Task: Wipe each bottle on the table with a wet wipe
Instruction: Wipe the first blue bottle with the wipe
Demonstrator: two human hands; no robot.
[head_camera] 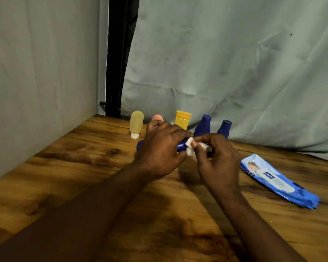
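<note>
The left hand (160,148) is gripping the held blue bottle (180,146) above the middle of the table (80,167). Its fingers are curling over the top of the body and its thumb is tucking underneath, so most of the bottle is hidden. The bottle is lying roughly level in the air, with one rounded end poking out past the knuckles toward the table's left edge.

The right hand (216,159) is pinching the wet wipe (189,148) between thumb and fingertips and pressing it against the bottle, just beside the left hand's fingers. Its remaining fingers are curling loosely around the bottle's other end (how much of that end they are touching cannot be told from here).

Along the far edge of the table, the other bottles are standing in a row against the grey cloth backdrop (235,63). The pale yellow bottle (136,124) is resting on its white cap. The peach bottle (157,118) is mostly hidden behind the left hand. Next come the yellow bottle (182,120), the first dark blue bottle (203,126) and the second dark blue bottle (224,128).

The blue wipes pack (276,181) is lying flat near the table's right edge, well apart from the hands.
</note>
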